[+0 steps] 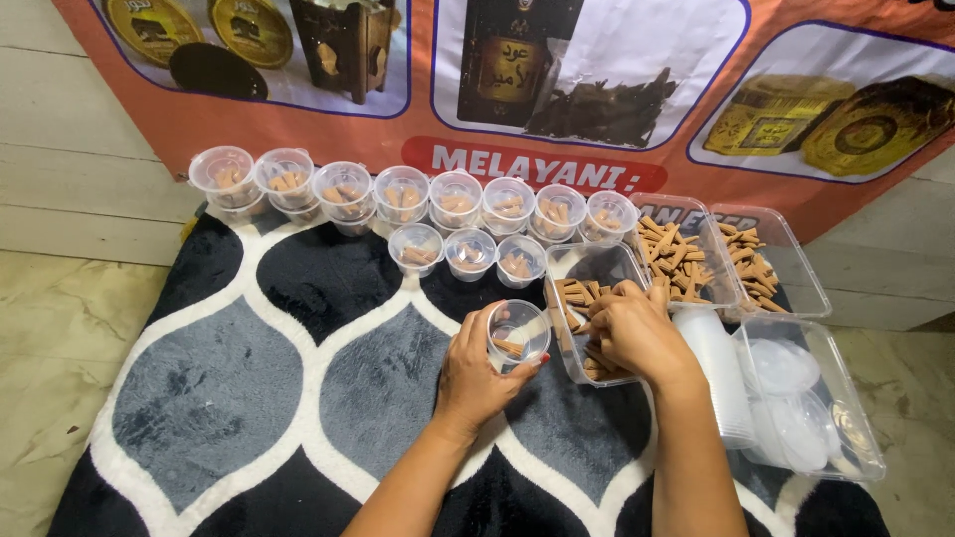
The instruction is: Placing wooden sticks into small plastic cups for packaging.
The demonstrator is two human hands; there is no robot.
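Underfoot lies a pale stone floor carrying a black, grey and white patterned rug, with an orange banner against the wall at 12 o'clock.

Left hand: grip wrapped around a small clear cup, tilted toward the right hand; one brown cone lies inside the cup. The cup sits at the centre of the rug.

Right hand: fingers curled down into a clear tub of brown cones, just at 3 o'clock of the cup. Whether the grip is pinching a cone cannot be told; the fingertips are hidden.

At 12 o'clock of the cup, three filled cups stand in a short row. Behind them runs a longer row of filled cups along the banner's foot.

At 2 o'clock, two further clear trays hold more cones. At 4 o'clock, a stack of empty cups lies beside a tub of clear lids.
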